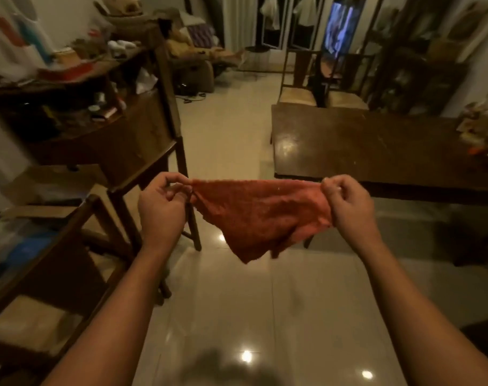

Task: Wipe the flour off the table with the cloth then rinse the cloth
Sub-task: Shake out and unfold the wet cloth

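Observation:
A red cloth (256, 215) hangs stretched between my two hands above the tiled floor. My left hand (162, 207) pinches its left corner and my right hand (345, 204) pinches its right corner, so the top edge is taut and the rest droops to a point. The dark wooden table (376, 151) stands just beyond and to the right of the cloth, its top glossy. No flour is plainly visible on the part of the table I can see.
A wooden chair (142, 151) and a cluttered sideboard (70, 87) stand to the left. Two chairs (320, 87) sit at the table's far side. Some items (479, 135) lie at the table's right end. Shiny floor tiles (265, 316) stretch below me.

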